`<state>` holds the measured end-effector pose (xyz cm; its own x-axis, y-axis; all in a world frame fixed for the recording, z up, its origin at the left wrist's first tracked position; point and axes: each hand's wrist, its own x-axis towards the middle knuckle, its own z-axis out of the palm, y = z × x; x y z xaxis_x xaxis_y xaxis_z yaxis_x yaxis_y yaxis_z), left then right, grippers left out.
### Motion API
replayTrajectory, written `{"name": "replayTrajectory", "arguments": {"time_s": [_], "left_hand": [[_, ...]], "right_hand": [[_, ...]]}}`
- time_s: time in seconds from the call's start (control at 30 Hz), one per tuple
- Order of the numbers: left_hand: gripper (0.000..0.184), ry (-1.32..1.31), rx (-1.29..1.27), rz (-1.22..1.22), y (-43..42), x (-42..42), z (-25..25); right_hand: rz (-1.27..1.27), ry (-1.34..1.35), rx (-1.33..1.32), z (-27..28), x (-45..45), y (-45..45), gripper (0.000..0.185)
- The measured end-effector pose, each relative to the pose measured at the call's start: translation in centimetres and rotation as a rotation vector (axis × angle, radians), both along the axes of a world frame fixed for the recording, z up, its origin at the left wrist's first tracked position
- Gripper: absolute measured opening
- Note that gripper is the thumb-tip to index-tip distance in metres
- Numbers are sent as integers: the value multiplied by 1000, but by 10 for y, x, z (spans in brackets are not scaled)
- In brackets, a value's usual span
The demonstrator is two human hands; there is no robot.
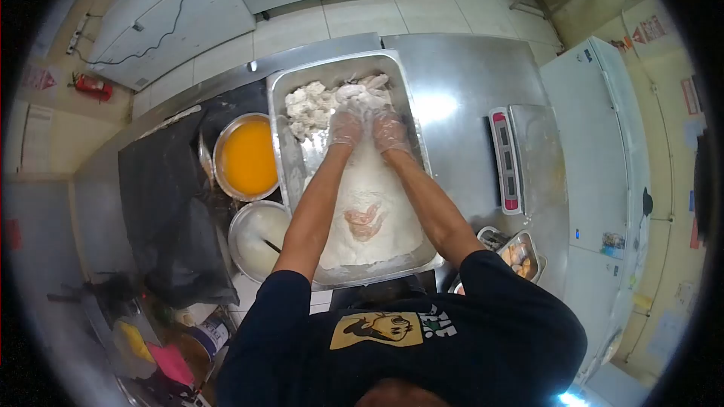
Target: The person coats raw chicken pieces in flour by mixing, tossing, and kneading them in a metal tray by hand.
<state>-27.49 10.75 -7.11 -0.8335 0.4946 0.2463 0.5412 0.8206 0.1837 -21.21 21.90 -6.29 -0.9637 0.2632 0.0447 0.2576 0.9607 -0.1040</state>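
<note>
A large metal tray (413, 105) holds white flour (362, 188). Both my hands, in clear gloves dusted with flour, are over its far part. My left hand (346, 128) is beside my right hand (390, 133), at the near edge of the floured pieces (363, 96). Their fingertips are hidden in flour and pieces, so what they hold, if anything, cannot be made out. Clumpy floured pieces (308, 105) lie at the tray's far left. One pink raw piece of meat (363, 221) rests on the flour nearer to me, between my forearms.
Left of the tray stand a bowl of orange liquid (250, 157) and a bowl of whitish liquid (258, 241) with a dark handle. A scale (506, 162) sits on the steel table (467, 68) at right. Small metal containers (520, 255) hold food near my right elbow.
</note>
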Motion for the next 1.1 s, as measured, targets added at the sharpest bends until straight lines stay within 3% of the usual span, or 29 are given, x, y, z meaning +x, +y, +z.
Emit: {"name": "replayTrajectory", "arguments": {"time_s": [0.1, 0.17, 0.23, 0.27, 0.3, 0.33, 0.37, 0.4, 0.43, 0.57, 0.63, 0.77, 0.83, 0.87, 0.93, 0.97, 1.03, 1.1], "left_hand": [[24, -163, -225, -42, -14, 2, 5], [19, -123, -133, -38, -27, 8, 2], [17, -432, 427, 229, -37, 14, 2], [17, -427, 427, 232, -40, 19, 7], [18, -541, 723, 203, -44, 29, 17], [20, -650, 1022, 167, -48, 37, 29], [20, -643, 1023, 169, -54, 43, 41], [28, -822, 1124, 187, -60, 50, 59], [36, -1002, 1224, 204, -65, 56, 73], [47, -1093, 1375, 233, -83, 85, 99], [48, -1072, 1354, 90, -90, 94, 103], [45, -1027, 1326, -79, -103, 110, 96], [28, -886, 1226, -14, -104, 128, 124], [28, -881, 1237, 2, -104, 136, 133], [27, -859, 1158, 45, -105, 143, 141], [27, -852, 1170, 61, -107, 147, 142], [28, -858, 1183, 22, -109, 150, 135], [35, -704, 1289, -41, -110, 152, 114]], "right_hand": [[66, 130, 13, 25, 3, -3, 23], [82, 90, 43, 31, 3, -5, 23], [105, 54, 77, 21, 0, -1, 23], [221, 68, 310, -2, -5, 5, 24], [337, 82, 543, -14, -6, 9, 27], [339, 88, 542, 5, -3, 9, 27], [255, 167, 149, 25, 0, 13, 22], [166, 237, -244, 51, 5, 13, 18], [173, 239, -243, 71, 12, 11, 18], [160, 327, -524, 115, 42, 1, 16], [275, 235, -974, 128, 55, -3, 15], [404, 267, -1202, 147, 79, -19, 26], [425, 128, -1307, 149, 87, -25, 28], [436, 112, -1307, 152, 93, -29, 28], [565, 319, -930, 171, 103, -39, 20], [581, 306, -931, 177, 106, -44, 20], [521, 327, -670, 188, 110, -51, 13], [551, 417, -662, 181, 109, -51, 12]]}}
